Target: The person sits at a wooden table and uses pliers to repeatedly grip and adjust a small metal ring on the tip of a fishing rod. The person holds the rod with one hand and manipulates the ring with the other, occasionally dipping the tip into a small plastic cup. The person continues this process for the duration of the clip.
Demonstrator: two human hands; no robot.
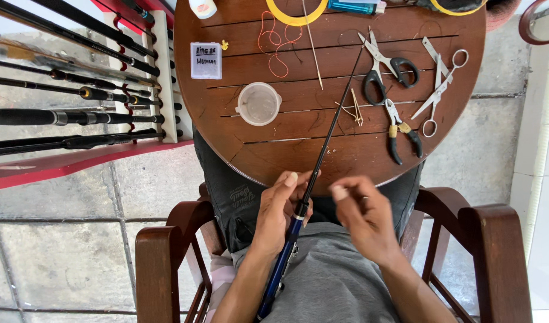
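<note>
My left hand (pixel 281 206) grips a fishing rod (pixel 322 149) where its thin black shaft meets the blue handle section (pixel 284 260). The shaft runs up and away over the round wooden table (pixel 298 149). My right hand (pixel 361 212) hovers just right of the rod, thumb and fingertips pinched together; whether something tiny is between them I cannot tell. I sit in a wooden armchair (pixel 158 263) with the rod's handle over my lap.
On the table lie black-handled scissors (pixel 385 66), small pliers (pixel 401 130), metal forceps (pixel 440 90), a clear plastic cup (pixel 258 103), orange thread (pixel 277 45), a thin wooden stick (pixel 313 48) and a small labelled bag (pixel 206 60). A rack of fishing rods (pixel 77 90) stands left.
</note>
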